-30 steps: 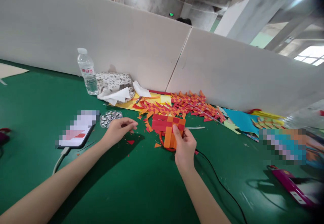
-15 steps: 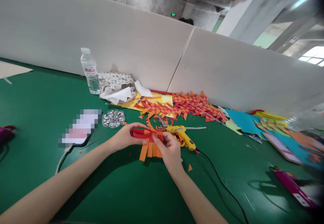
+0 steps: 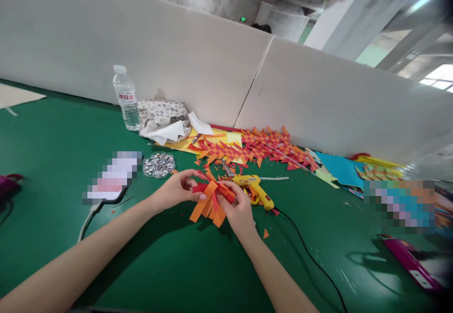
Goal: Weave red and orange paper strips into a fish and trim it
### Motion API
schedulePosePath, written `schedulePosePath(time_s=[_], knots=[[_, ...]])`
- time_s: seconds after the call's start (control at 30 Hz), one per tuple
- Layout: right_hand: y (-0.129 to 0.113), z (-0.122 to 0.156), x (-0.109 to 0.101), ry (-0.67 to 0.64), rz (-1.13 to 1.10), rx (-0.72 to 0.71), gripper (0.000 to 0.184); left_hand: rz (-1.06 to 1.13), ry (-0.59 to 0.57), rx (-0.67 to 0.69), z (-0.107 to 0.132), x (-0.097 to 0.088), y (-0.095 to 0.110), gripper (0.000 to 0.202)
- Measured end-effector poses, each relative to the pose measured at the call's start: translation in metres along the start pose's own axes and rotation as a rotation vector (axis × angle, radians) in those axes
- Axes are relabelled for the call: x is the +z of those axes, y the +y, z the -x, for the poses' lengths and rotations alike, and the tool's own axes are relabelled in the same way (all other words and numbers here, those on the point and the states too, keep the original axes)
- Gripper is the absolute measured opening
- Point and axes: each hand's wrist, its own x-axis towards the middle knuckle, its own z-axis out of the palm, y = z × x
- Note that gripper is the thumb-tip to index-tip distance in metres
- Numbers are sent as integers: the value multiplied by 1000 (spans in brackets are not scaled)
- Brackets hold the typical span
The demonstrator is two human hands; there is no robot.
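Note:
Between my hands is a piece of woven red and orange paper strips (image 3: 211,200), its orange ends fanning out below. My left hand (image 3: 179,191) pinches the red strips on its left side. On the right side my right hand (image 3: 238,204) grips the strips between thumb and fingers. A yellow glue gun (image 3: 257,193) lies just right of my right hand, its black cord running toward me. Scissors (image 3: 227,168) rest behind the hands among orange and red paper scraps. Finished-looking woven paper fish (image 3: 265,143) lie piled farther back.
A water bottle (image 3: 126,98) stands by the partition (image 3: 198,58), beside a spotted cloth bag (image 3: 164,115). A round case of googly eyes (image 3: 158,165) sits left of the hands. A blurred-out phone (image 3: 115,176) lies farther left. At right are blue paper (image 3: 336,168) and a purple power strip (image 3: 406,261).
The woven strips have tilted and spread apart, with the orange ends fanned wider. Both hands stay in nearly the same place and keep hold of the strips.

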Motion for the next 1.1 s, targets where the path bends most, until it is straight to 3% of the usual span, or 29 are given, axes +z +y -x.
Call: schedulePosePath(time_s=[0.2,0.37,0.47,0.57,0.7,0.87,0.97,1.03,1.1], knots=[[8,-5,-2,72,-244,150,28,140,-24,-40,1,0,-3,47],[1,-7,-3,143,-439,223,32,41,25,-73,-1,-7,-2,39],[-4,-6,-4,173,-490,254,32,-52,104,-48,-3,-15,-2,31],[-4,-6,-4,152,-485,249,33,-139,231,38,-4,-23,-4,37],[2,-5,-5,160,-339,171,33,-254,380,165,-4,-29,-6,37],[-2,2,-6,210,80,28,27,-260,659,254,-5,-37,-1,32],[-6,6,-5,263,292,-96,23,-346,810,334,-4,-35,4,40],[-7,8,-4,271,363,-150,21,-433,774,386,0,-27,7,40],[-8,8,-3,269,394,-164,19,-495,606,425,7,-14,10,32]])
